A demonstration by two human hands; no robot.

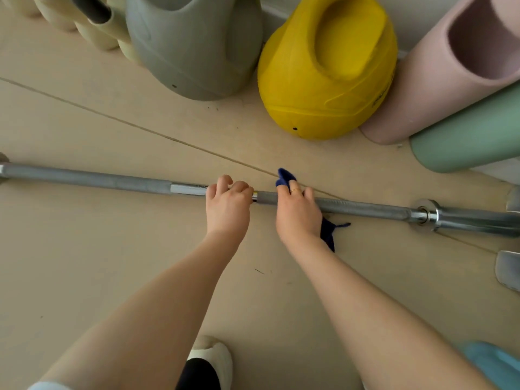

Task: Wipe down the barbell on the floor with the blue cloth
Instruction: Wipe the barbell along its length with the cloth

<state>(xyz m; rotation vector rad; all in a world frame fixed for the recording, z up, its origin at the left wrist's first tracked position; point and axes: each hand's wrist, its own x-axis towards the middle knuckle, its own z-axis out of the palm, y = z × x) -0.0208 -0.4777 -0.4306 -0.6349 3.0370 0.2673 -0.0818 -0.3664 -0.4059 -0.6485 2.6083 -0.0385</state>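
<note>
A long grey steel barbell (84, 177) lies across the beige floor from the left edge to the right edge, with a chrome collar at its right end. My left hand (228, 205) rests on the bar's middle, fingers curled over it. Just to its right, my right hand (297, 215) presses the dark blue cloth (284, 175) around the bar. One corner of the cloth sticks up past my fingers and another hangs below my wrist. The bar under both hands is hidden.
Behind the bar stand a grey kettlebell (194, 46), a yellow kettlebell (326, 74), a pink roller (439, 74) and a green roller (467, 136). Cream rollers (92, 29) stand at the back left. Metal pieces (508, 270) lie at the right edge. My slippered foot (209, 358) is below.
</note>
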